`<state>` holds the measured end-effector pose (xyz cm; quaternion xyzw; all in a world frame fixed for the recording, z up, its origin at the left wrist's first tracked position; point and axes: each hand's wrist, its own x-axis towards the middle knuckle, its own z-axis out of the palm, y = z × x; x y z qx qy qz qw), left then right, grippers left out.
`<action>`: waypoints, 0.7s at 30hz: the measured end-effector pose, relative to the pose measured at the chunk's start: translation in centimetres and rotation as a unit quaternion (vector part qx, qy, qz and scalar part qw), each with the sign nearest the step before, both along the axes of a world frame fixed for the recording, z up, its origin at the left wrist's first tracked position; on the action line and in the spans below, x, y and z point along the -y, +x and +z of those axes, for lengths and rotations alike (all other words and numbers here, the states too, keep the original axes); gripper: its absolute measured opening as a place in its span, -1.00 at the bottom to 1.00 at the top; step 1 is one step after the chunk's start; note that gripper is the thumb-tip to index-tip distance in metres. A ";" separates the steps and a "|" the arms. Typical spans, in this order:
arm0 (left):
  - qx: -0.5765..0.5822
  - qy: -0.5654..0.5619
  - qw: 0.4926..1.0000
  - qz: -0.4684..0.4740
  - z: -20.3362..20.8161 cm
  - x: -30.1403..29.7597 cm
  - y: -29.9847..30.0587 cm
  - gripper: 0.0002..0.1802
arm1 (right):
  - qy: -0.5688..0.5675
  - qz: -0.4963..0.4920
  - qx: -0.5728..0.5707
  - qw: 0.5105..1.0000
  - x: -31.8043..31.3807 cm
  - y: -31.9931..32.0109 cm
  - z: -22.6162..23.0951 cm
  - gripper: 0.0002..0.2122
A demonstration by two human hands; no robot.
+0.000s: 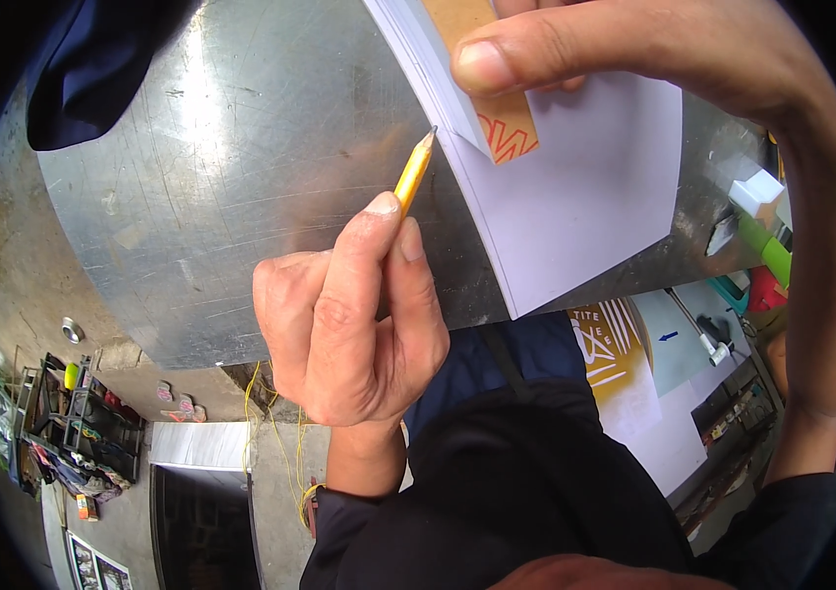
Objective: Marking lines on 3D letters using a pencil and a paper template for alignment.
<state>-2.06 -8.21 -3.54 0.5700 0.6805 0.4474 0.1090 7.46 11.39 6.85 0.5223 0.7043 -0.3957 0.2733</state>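
My left hand [344, 305] pinches a short yellow pencil [412, 178] between thumb and fingers. Its grey point is at the left edge of a stack of white paper [595, 206]; whether it touches cannot be told. Over the stack, my right hand [575, 44] grips a brown cardboard strip [514, 133] with red print, thumb on top. Its other fingers are partly hidden behind the strip and at the picture's upper rim. By the strip's lower corner, a top sheet is slightly lifted at its edge.
The paper lies on a scratched, shiny metal table [211, 197]. Dark cloth [93, 79] hangs at the upper left. A hammer-like tool [708, 339] and a gold-and-white printed sheet [615, 359] are at the lower right. A black rack [79, 418] stands on the floor, near yellow cords [275, 433].
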 end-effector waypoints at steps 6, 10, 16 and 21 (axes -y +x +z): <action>0.051 -0.027 0.998 0.038 0.4 -0.8 -0.3 -0.68 | 0.020 0.050 -0.045 0.998 0.2 1.2 -0.2 -0.51; 0.086 -0.050 0.993 0.056 0.4 -2.0 -0.1 -0.80 | -0.087 -0.037 0.005 0.995 -1.5 -0.1 0.0 -0.52; 0.098 -0.050 0.992 0.062 0.2 -3.0 0.2 -0.81 | -0.084 -0.031 0.008 0.996 -1.5 -0.1 0.2 -0.52; 0.096 -0.048 0.992 0.068 0.1 -3.1 0.0 -0.82 | 0.035 0.067 0.033 0.997 -0.1 -0.5 0.8 -0.49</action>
